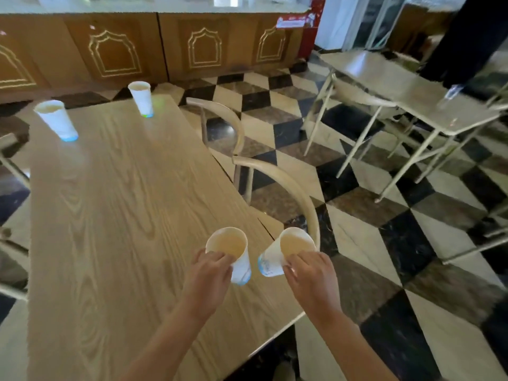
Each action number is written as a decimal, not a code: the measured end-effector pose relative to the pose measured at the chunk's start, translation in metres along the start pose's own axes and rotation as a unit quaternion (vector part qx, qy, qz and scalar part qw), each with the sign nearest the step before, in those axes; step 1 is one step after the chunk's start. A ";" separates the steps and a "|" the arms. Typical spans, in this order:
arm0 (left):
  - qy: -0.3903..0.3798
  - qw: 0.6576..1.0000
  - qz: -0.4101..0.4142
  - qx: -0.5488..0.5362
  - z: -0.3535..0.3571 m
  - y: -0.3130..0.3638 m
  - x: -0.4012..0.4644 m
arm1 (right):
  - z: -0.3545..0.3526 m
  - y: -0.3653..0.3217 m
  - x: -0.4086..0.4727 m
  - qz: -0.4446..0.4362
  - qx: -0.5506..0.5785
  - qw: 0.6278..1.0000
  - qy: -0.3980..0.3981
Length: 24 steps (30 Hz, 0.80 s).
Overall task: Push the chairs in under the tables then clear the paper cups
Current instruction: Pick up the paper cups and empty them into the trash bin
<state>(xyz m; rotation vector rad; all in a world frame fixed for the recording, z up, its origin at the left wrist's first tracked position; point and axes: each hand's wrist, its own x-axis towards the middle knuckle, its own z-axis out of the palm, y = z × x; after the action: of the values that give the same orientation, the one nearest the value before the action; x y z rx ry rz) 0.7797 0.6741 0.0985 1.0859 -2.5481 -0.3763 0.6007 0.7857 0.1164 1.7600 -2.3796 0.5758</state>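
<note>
The wood-grain worktop (123,215) carries two paper cups, both well beyond the grips: one (56,121) far left, one (141,99) farther back.

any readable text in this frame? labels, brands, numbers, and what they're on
None can be read.
Cup in the right hand: blue print, too blurred.
Cup in the left hand: blue marks, too blurred.
Red and white sticker on the counter corner: too small and blurred.
</note>
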 end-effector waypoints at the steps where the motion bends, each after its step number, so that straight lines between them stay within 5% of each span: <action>1: -0.004 1.000 0.015 -0.003 0.004 0.009 0.004 | -0.003 0.008 -0.003 0.004 0.001 1.000 -0.002; 8: -0.030 0.996 0.078 0.030 0.037 0.080 0.054 | -0.017 0.086 0.005 0.011 0.004 1.000 -0.003; 24: 0.012 0.998 0.025 0.050 0.122 0.241 0.194 | -0.054 0.306 0.093 -0.066 0.004 0.995 -0.070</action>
<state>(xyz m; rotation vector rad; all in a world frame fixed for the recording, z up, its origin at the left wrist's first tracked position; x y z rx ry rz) 0.4487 0.7069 0.1175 1.0532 -2.5902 -0.2247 0.2765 0.7987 0.1266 2.0051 -2.3264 0.4603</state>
